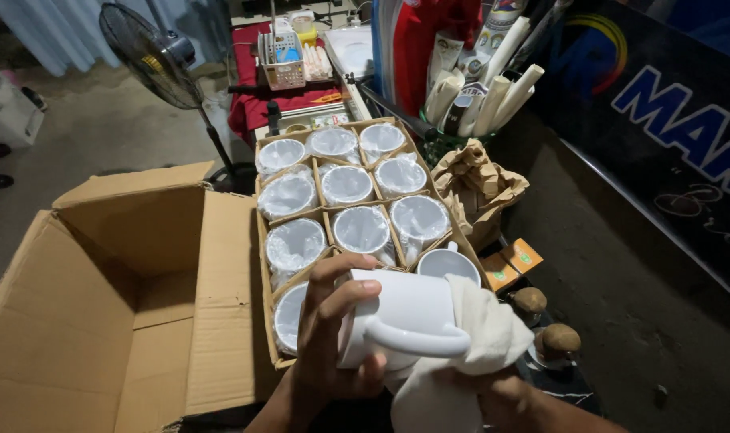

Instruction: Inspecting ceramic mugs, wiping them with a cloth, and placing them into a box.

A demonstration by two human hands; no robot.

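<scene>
Mug [405,317] and fingers are already in contact: the white mug lies on its side in the left hand [329,337], its long axis running left to right across the view, with the handle turned toward the camera. The left fingers [333,277] wrap over the top of the body near its left end, thumb below, closed firmly around it. The right hand [493,393] sits just beside the mug's other end, low and mostly hidden under a white cloth [481,337] that is pushed against that end (how its fingers are set I cannot tell, though they seem bunched into the fabric). The mug hangs directly above the near edge of a divided carton [262,240] of plastic-wrapped mugs [347,184], with an open cardboard box [100,305] to the left.
</scene>
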